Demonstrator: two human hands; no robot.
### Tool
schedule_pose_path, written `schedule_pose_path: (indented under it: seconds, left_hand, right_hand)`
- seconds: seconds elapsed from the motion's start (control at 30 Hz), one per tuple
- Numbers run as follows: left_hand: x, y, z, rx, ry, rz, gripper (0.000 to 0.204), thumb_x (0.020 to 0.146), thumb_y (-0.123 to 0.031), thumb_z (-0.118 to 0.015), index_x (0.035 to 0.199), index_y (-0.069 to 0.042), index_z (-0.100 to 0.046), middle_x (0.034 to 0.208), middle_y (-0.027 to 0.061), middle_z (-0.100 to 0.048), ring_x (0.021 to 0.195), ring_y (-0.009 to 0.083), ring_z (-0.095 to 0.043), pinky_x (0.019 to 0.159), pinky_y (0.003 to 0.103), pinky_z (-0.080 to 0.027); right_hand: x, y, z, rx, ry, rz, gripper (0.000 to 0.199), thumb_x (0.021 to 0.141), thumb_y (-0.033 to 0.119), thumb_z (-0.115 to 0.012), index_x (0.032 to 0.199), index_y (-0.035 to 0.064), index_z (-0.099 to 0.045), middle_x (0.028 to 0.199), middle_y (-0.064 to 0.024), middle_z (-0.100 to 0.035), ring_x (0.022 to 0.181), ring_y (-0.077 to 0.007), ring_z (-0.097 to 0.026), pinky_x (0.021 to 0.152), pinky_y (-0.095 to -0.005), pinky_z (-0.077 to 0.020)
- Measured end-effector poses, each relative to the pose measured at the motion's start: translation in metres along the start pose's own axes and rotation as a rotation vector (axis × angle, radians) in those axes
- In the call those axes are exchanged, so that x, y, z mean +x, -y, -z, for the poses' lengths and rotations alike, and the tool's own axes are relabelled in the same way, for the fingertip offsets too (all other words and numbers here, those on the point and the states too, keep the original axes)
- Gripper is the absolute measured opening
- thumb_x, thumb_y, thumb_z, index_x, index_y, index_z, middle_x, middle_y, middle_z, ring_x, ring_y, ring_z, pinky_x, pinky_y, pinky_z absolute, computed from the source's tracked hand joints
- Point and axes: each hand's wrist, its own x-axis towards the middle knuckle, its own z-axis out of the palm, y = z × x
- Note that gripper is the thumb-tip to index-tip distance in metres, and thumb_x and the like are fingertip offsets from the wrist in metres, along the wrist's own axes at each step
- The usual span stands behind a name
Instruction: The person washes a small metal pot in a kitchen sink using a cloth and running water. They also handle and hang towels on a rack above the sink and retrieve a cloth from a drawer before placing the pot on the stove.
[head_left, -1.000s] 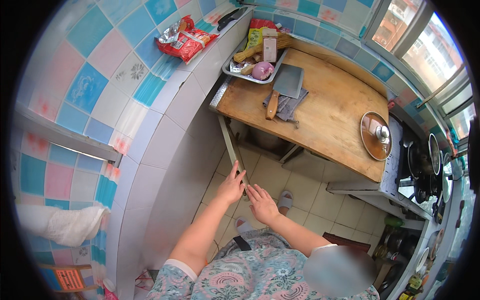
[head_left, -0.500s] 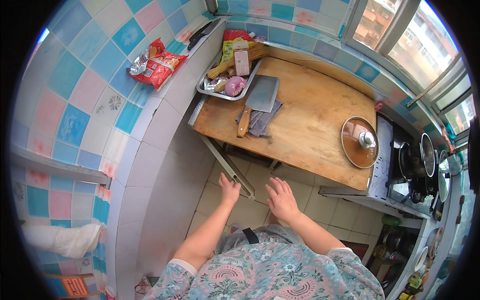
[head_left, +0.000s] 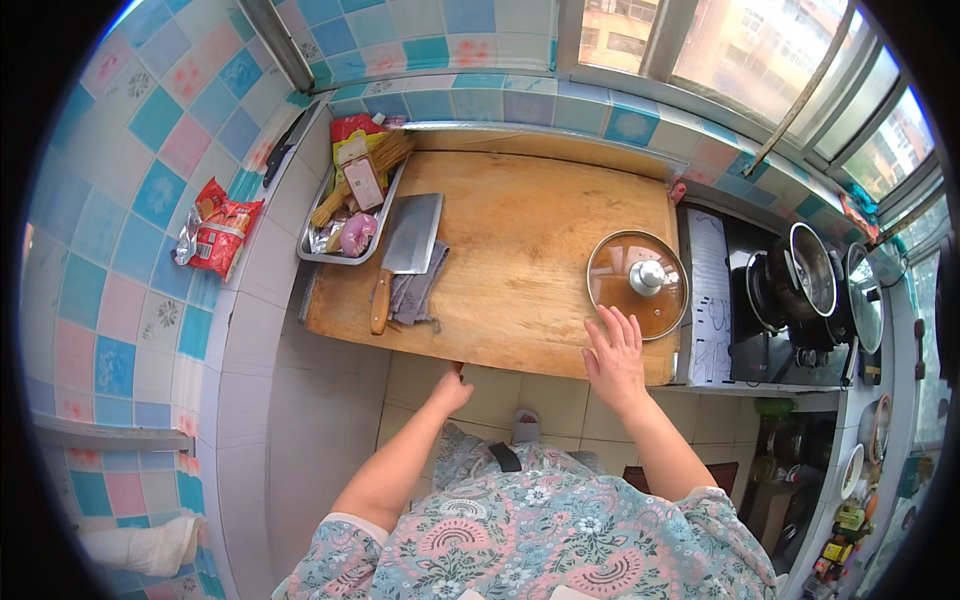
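My left hand (head_left: 453,391) is at the front edge of the wooden board (head_left: 520,290), its fingers curled and partly hidden at the edge. Whatever they grip, if anything, does not show. Held up beside the glass pot lid (head_left: 612,273), my right hand (head_left: 617,362) has its fingers apart and nothing in it. The lid lies on the board's right side, steel knob up. A cleaver (head_left: 413,235) with a wooden handle rests partly on a folded grey cloth (head_left: 418,290) at the left.
A metal tray (head_left: 372,247) with a purple onion (head_left: 357,235) and a small box (head_left: 360,175) stands at the back left. Red snack bags (head_left: 222,238) and a dark knife (head_left: 284,150) lie on the tiled ledge. At the right, a pot (head_left: 806,270) sits on the black stove (head_left: 765,345).
The view has shifted right and closer to the board. My left hand has reached its front edge and curled. My right hand has moved to the lid. A metal bar below the board no longer shows.
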Motion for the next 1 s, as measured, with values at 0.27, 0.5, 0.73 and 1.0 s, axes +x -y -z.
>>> schedule_pose_path:
  seconds: [0.27, 0.5, 0.73, 1.0]
  left_hand:
    - [-0.010, -0.207, 0.009, -0.638, 0.594, -0.488, 0.037, 0.090, -0.007, -0.047, 0.126, -0.002, -0.043, 0.119, 0.0099, -0.054, 0.110, 0.0170, -0.052, 0.084, 0.029, -0.047]
    - [0.025, -0.267, -0.009, -0.629, 0.489, -0.477, 0.051, 0.083, -0.003, -0.052, 0.131, -0.003, -0.035, 0.125, 0.0128, -0.041, 0.104, 0.0192, -0.052, 0.087, 0.030, -0.045]
    - [0.056, -0.278, -0.009, -0.242, 0.215, -0.821, 0.062, 0.076, -0.001, -0.053, 0.135, -0.007, -0.033, 0.127, 0.0166, -0.031, 0.097, 0.0223, -0.058, 0.086, 0.031, -0.047]
    - [0.014, -0.353, 0.020, 0.099, 0.073, -1.111, 0.042, 0.080, -0.008, -0.055, 0.121, -0.005, -0.048, 0.119, 0.0145, -0.044, 0.101, 0.0247, -0.054, 0.086, 0.036, -0.045]
  right_hand:
    - [0.051, -0.151, -0.003, -0.177, -0.187, -0.571, 0.050, 0.085, 0.022, -0.054, 0.129, 0.0033, -0.041, 0.134, -0.0220, -0.033, 0.120, -0.0375, -0.037, 0.100, -0.0450, -0.0300]
    - [0.065, -0.097, -0.014, -0.037, -0.002, -0.454, 0.050, 0.075, 0.018, -0.065, 0.121, 0.0076, -0.048, 0.117, -0.0159, -0.048, 0.109, -0.0327, -0.046, 0.089, -0.0400, -0.0427]
    - [0.085, -0.069, -0.011, 0.288, 0.053, -0.485, 0.054, 0.076, 0.016, -0.061, 0.127, 0.0062, -0.046, 0.119, -0.0182, -0.051, 0.110, -0.0338, -0.049, 0.091, -0.0395, -0.0425]
    - [0.005, -0.155, 0.088, 0.193, -0.289, -0.488, 0.026, 0.079, 0.013, -0.058, 0.104, 0.0064, -0.060, 0.105, -0.0095, -0.058, 0.100, -0.0278, -0.055, 0.085, -0.0354, -0.0454]
